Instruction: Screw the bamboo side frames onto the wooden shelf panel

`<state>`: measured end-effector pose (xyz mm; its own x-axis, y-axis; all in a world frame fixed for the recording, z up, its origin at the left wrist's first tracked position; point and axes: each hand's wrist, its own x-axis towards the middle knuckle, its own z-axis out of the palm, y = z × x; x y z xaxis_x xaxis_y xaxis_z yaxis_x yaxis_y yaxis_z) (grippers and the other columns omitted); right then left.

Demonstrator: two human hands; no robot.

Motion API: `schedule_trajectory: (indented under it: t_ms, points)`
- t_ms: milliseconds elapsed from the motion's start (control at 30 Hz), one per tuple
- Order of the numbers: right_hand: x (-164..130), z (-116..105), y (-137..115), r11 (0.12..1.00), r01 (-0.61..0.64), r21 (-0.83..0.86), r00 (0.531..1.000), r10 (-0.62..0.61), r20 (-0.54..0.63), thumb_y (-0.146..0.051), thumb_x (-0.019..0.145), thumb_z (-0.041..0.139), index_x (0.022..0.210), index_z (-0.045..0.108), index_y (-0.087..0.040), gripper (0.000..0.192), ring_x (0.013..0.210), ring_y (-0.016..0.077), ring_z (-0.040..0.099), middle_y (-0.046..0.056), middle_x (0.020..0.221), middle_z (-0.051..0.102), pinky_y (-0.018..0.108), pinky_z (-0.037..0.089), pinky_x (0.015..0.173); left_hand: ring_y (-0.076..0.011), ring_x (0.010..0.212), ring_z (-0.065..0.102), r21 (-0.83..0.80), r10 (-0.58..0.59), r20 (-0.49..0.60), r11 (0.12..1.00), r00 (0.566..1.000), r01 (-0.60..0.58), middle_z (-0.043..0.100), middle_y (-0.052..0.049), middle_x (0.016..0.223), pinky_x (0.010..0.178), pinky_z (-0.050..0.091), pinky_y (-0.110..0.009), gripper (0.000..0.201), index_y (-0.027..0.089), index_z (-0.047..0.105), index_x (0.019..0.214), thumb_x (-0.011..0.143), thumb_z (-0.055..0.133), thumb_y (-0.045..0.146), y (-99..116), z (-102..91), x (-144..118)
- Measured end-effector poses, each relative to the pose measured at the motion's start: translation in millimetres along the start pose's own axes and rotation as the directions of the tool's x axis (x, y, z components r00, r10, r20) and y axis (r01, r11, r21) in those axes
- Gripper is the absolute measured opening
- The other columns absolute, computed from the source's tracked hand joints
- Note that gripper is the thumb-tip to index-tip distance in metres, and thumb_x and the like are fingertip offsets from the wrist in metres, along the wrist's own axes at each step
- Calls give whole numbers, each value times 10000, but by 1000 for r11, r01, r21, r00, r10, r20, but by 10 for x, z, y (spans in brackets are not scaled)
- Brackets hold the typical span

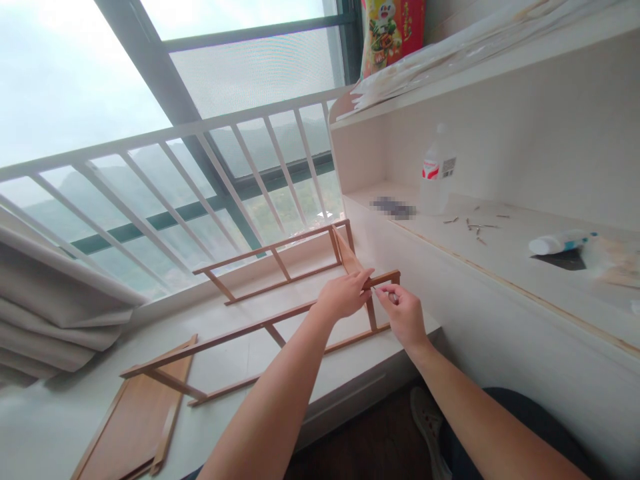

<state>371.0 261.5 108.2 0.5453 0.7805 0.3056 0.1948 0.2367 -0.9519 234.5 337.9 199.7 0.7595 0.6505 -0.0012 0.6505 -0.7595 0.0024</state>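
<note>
Two ladder-shaped wooden frames stand on their long sides on the white ledge, joined at the right end by a wooden board (349, 250). My left hand (345, 295) grips the near wooden frame (240, 335) where the board meets it. Close beside it, my right hand (401, 313) is closed in a pinch at the same joint. Between its fingertips is a small, thin, metal-looking piece, too small to name. Part of the joint is hidden behind my fingers.
A wooden panel (135, 420) lies at the left of the ledge (235, 427). On the shelf at right are a clear bottle (436, 175), several loose screws (475, 227), a white bottle (557, 242) and a plastic bag (615, 260). White railing (200, 127) lines the window; a curtain (60, 307) hangs left.
</note>
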Motion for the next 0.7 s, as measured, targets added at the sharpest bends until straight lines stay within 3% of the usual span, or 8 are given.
schedule_trajectory:
  t_ms: [700]
  points:
    - [62, 56, 43, 996, 78, -49, 997, -79, -15, -494, 871, 670, 878, 759, -167, 339, 555, 137, 398, -40, 585, 470, 284, 337, 566, -267, 1165, 687, -21, 12, -29, 1000, 999, -13, 677, -60, 1368, 922, 551, -367, 522, 343, 332, 1560, 1052, 352, 460, -19, 9, 9]
